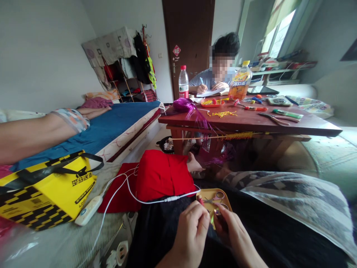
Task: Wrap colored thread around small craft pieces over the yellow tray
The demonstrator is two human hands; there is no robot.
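Closed around a small dark object (220, 221) in the right grip (217, 213); curled shut in the left grip (206, 215), contents impossible to tell. Reaching forward, just beside each other, over a yellow tray (206, 192) holding scissors (216, 198).

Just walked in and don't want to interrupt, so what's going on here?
Someone sits with both hands close together over a yellow tray with scissors in it. The right hand seems to grip a small dark thing; what the left hand holds is hidden. Across the table, another person leans over an open book, pen in hand. Purple strands hang off the table's edge.
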